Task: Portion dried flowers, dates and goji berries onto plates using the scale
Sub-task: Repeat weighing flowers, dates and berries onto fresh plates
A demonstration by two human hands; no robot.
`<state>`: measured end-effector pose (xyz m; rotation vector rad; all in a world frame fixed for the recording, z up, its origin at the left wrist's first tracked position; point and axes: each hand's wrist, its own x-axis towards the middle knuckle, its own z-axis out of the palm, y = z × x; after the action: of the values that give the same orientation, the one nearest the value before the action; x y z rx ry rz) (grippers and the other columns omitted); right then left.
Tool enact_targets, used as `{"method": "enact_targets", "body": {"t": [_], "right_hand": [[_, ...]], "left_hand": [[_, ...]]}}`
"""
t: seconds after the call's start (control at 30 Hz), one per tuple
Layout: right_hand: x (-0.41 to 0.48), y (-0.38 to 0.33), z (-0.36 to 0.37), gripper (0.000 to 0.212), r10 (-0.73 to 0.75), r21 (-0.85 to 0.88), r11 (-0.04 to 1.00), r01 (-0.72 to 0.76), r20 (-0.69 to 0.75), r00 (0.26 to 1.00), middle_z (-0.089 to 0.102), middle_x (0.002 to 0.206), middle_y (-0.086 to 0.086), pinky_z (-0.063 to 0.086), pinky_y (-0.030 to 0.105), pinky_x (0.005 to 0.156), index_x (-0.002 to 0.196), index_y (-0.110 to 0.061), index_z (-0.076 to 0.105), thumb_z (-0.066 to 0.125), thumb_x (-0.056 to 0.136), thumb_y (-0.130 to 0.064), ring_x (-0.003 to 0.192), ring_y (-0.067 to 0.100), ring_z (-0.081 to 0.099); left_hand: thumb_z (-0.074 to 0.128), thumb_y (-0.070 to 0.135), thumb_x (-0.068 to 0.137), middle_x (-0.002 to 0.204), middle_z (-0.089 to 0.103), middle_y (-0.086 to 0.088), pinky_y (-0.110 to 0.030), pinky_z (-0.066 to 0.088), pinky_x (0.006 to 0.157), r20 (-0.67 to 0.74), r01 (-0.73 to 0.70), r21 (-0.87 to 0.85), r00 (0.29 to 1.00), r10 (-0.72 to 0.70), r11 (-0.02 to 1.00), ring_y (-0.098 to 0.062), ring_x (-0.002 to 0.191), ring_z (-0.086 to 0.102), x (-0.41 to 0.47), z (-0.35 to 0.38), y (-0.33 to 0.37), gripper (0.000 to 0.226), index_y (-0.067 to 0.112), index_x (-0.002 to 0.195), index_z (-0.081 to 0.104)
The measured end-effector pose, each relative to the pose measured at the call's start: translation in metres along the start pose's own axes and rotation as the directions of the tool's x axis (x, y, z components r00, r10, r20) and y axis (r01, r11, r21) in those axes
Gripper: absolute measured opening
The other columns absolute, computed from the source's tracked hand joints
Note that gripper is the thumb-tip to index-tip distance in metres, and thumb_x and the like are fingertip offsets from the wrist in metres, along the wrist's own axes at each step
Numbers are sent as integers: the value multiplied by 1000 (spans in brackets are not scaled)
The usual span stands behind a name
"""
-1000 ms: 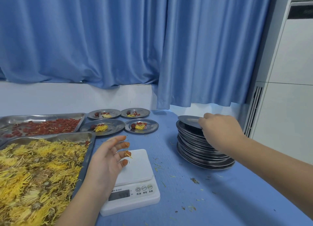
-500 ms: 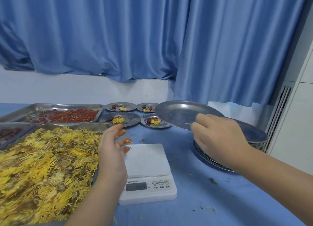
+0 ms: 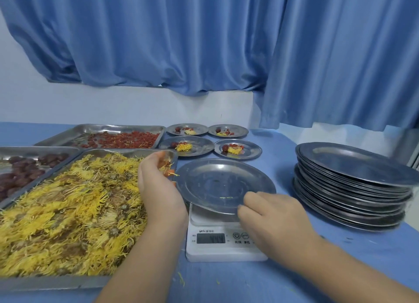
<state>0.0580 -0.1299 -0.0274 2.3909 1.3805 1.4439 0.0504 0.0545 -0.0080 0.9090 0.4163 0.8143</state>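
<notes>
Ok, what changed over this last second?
The right hand lifted the top plate off the stack, carried it leftward and set it on the scale, still gripping its near rim. The left hand moved from beside the scale to the far corner of the flower tray. The other trays and four filled plates stayed put.

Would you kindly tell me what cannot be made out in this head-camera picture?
Scale display: head view, digits blurred, unreadable.
Scale's right front corner: hidden behind the right hand, which holds the plate by its rim.
Left hand: seen from behind; its own back hides whether the fingers hold anything.
Date tray: cut off by the left edge.
Plate stack: blurred, count unclear.
</notes>
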Motion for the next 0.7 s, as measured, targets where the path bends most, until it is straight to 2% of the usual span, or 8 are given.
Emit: {"method": "enact_targets", "body": {"t": [0.2, 0.37, 0.43, 0.5, 0.53, 0.63, 0.7], "right_hand": [[-9, 0, 6, 31, 32, 43, 999, -34, 36, 999, 40, 58, 2, 25, 26, 36, 57, -13, 52, 72, 43, 7, 46, 19, 32], [-10, -4, 2, 33, 155, 64, 984, -167, 170, 973, 49, 64, 1, 27, 26, 36, 62, -13, 55, 75, 42, 4, 46, 20, 35], [-12, -6, -1, 22, 190, 112, 970, -214, 196, 962, 54, 68, 0, 36, 27, 37, 66, -15, 62, 79, 56, -6, 46, 21, 42], [-17, -6, -7, 8, 166, 193, 960, -203, 194, 967, 56, 73, -1, 42, 27, 46, 71, -16, 65, 68, 77, -20, 51, 21, 48], [-20, -4, -10, 13, 149, 239, 951, -197, 205, 967, 56, 76, -2, 43, 27, 51, 74, -17, 66, 61, 83, -25, 54, 19, 49], [-32, 5, -20, 19, 149, 371, 892, -257, 294, 944, 53, 77, -6, 43, 28, 60, 80, -21, 66, 53, 88, -32, 61, 15, 49], [-39, 16, -24, 17, 187, 454, 803, -386, 423, 887, 52, 70, -12, 45, 28, 59, 80, -26, 63, 53, 87, -38, 61, 7, 49]], "left_hand": [[47, 44, 73, 81, 64, 22, -27, 39, 61, -21, -9, 7, 1000, 9, 1000, -7, 79, 55, 1, 2, -1, 23, 39, 80, 68], [48, 45, 70, 89, 64, 17, -29, 40, 64, 0, -8, 32, 1000, 8, 999, -8, 79, 57, 0, 3, -3, 25, 36, 83, 67], [49, 44, 70, 88, 65, 16, -29, 40, 64, 9, -8, 43, 1000, 7, 999, -8, 76, 57, -1, 3, -4, 24, 35, 82, 67], [49, 43, 71, 88, 64, 15, -29, 41, 65, 23, -18, 48, 1000, 17, 999, -8, 74, 58, -1, 2, -4, 23, 33, 83, 67], [49, 41, 73, 87, 64, 15, -29, 41, 65, 27, -23, 47, 999, 22, 999, -8, 73, 57, -1, 2, -4, 22, 32, 83, 67], [49, 36, 84, 82, 64, 15, -28, 40, 65, 25, -12, 35, 1000, 11, 999, -7, 72, 56, -1, 1, -3, 18, 31, 83, 67], [48, 33, 89, 82, 63, 13, -28, 41, 65, 32, 1, 23, 999, -1, 1000, -8, 72, 55, -1, 1, -3, 19, 28, 85, 66]]}}
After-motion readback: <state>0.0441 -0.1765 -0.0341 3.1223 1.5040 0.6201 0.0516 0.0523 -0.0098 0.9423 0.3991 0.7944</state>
